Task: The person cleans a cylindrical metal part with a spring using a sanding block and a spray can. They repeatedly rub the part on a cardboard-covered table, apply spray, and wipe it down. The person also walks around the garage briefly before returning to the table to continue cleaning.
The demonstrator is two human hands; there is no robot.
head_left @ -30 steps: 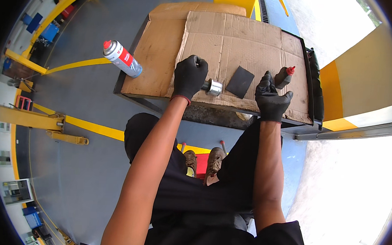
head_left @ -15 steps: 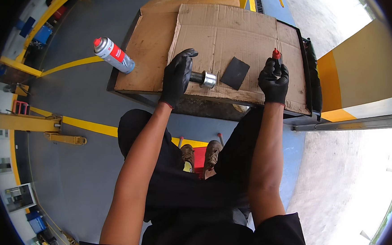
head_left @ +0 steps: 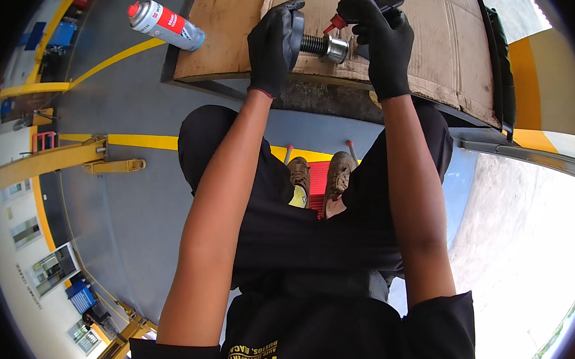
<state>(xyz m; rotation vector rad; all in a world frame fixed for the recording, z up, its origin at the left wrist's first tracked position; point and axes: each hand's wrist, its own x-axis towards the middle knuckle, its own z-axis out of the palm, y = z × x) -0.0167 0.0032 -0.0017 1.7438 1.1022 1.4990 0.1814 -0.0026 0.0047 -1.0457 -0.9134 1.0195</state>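
Both my hands wear black gloves. My left hand (head_left: 274,44) grips the dark head of a large threaded metal bolt part (head_left: 323,47), holding it sideways above the cardboard (head_left: 434,44). My right hand (head_left: 383,37) holds a small dark bottle with a red nozzle (head_left: 334,23), the nozzle pointing at the bolt's thread and shiny metal end. A flat black piece lies mostly hidden behind my right hand.
The cardboard covers a low black-framed platform (head_left: 319,99). A silver spray can with a red cap (head_left: 165,26) lies on the grey floor at left. Yellow lift arms (head_left: 65,159) and floor lines run at left. My shoes (head_left: 317,178) stand below the platform.
My left hand lifted the bolt part off the cardboard. My right hand picked up the red-nozzled bottle and brought it left to the bolt. The view tilted down, nearer the hands.
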